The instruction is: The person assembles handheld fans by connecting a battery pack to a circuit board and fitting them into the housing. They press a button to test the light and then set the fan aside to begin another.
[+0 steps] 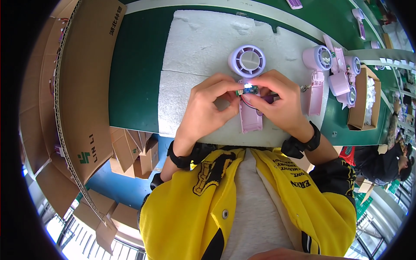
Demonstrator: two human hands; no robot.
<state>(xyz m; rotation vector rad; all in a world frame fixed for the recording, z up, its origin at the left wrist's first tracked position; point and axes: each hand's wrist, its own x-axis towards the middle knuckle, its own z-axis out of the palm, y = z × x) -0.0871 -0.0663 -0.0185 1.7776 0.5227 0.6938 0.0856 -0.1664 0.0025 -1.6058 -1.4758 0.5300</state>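
A small green-and-blue circuit board [251, 90] is pinched between the fingertips of both hands. A bright white light glows on it. My left hand [203, 103] grips the board's left end with thumb and forefinger. On the other end, my right hand [282, 99] is closed; a dark piece beside its fingers is too hidden to name. Red and dark wires hang from the board. Beneath lies the opened pink handle [251, 122] of a handheld fan, its inside facing up. The lavender round fan head [235, 61] sits just beyond my fingers.
White foam sheet [186, 47] covers part of the green table [134, 86]. More lavender fan heads [313, 58] and a pink handle shell [316, 97] lie to the right, near a cardboard box [356, 117]. A tall cardboard carton [89, 86] borders the left. Another person works far right.
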